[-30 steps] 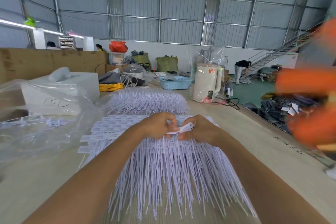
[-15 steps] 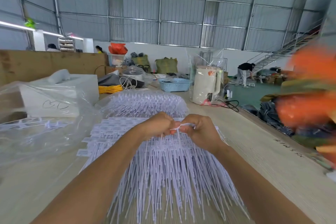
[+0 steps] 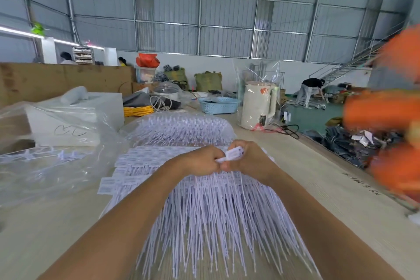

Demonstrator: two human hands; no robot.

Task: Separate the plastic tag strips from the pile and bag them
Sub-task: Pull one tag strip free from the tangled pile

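Across the pale worktable (image 3: 306,166), you are pinching one tag strip (image 3: 234,154) between your left hand (image 3: 201,161) and right hand (image 3: 251,160), both clenched on it above the fanned pile (image 3: 204,207), likely peeling it free for bagging.

left hand (image 3: 200,161): fingers curled, pinching | right hand (image 3: 250,160): fingers curled, pinching | knuckles touching, forearms converging
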